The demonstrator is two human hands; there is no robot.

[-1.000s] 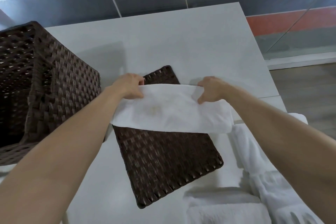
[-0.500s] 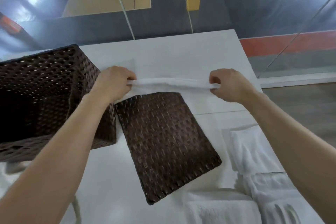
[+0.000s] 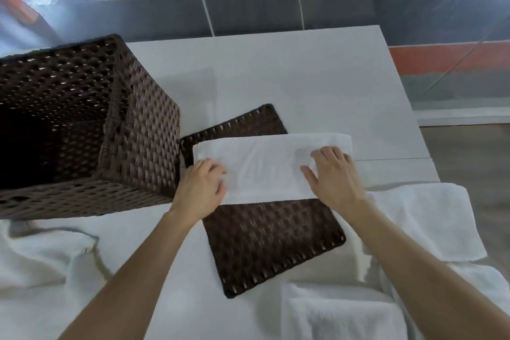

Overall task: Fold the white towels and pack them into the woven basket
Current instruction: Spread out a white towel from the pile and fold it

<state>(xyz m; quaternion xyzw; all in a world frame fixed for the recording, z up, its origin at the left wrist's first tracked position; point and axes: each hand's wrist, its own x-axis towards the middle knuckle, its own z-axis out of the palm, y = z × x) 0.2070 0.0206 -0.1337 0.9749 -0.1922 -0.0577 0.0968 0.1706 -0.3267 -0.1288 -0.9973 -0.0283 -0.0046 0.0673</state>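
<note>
A: Two hands on the folded white terry towel (image 3: 265,163)?
B: Yes, atop the flat dark-brown woven panel (image 3: 276,240). Right hand (image 3: 336,182) flat, fingers spread; left hand (image 3: 201,190) curled at its edge, grip unclear.

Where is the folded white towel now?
In the head view, the folded towel lies across the far half of the flat woven panel, right of the woven basket, the left hand and right hand on it.

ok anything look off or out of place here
The flat woven panel lies skewed on the table, turned against the table edge and the woven basket beside it. The folded towel lies across its far half under the right hand. A rumpled towel lies at near left.
</note>
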